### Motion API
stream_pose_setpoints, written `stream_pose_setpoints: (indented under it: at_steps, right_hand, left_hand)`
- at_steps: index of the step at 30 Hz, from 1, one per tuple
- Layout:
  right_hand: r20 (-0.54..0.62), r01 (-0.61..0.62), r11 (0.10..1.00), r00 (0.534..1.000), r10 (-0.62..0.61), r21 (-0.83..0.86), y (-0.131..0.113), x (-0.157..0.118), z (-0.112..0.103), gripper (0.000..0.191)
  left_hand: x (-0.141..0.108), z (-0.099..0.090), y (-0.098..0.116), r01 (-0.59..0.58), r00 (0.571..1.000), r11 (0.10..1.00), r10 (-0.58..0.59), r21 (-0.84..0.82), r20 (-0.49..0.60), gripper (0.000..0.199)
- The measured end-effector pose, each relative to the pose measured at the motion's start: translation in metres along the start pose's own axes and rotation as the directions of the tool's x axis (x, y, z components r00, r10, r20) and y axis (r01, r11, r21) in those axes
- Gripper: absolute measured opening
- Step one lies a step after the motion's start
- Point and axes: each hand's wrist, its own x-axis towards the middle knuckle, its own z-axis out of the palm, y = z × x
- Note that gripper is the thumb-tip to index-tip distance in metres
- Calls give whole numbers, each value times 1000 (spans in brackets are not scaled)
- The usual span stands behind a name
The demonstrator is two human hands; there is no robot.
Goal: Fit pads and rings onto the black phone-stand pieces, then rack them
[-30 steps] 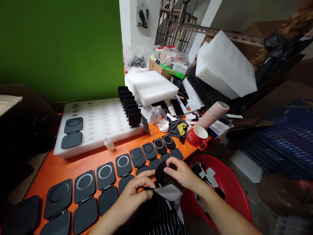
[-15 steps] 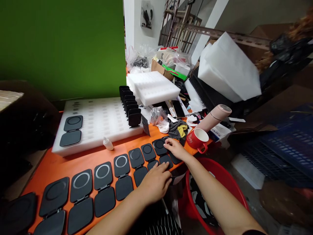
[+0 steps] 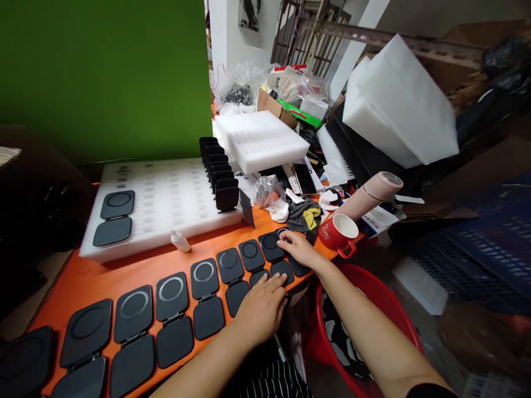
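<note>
Where both hands a second ago gripped a black pad above the lap, now spread flat along the row of black folding pads (image 3: 232,276) on the orange table (image 3: 136,268): left hand (image 3: 263,307) open-palmed on a lower flap, right hand (image 3: 299,250) pressing fingers onto the last pad beside the red mug (image 3: 338,232). Red tub (image 3: 373,309) below, hardly shifted.

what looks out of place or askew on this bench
The pink tumbler lies tipped on its side beside the upright red mug. A small white dropper bottle also lies on its side on the orange table. The row of black hinged pads looks orderly.
</note>
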Motion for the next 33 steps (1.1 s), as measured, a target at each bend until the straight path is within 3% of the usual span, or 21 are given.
stream_pose_setpoints:
  at_steps: [23,33]
  right_hand:
    - [6,-7,1000,1000,7,-18,4,3,0,17]
    - [6,-37,996,999,36,83,5,0,-3,20]
  left_hand:
    - [2,1,2,23,1000,1000,-23,12,-9,27]
    - [2,3,1,25,1000,999,-25,27,-6,27]
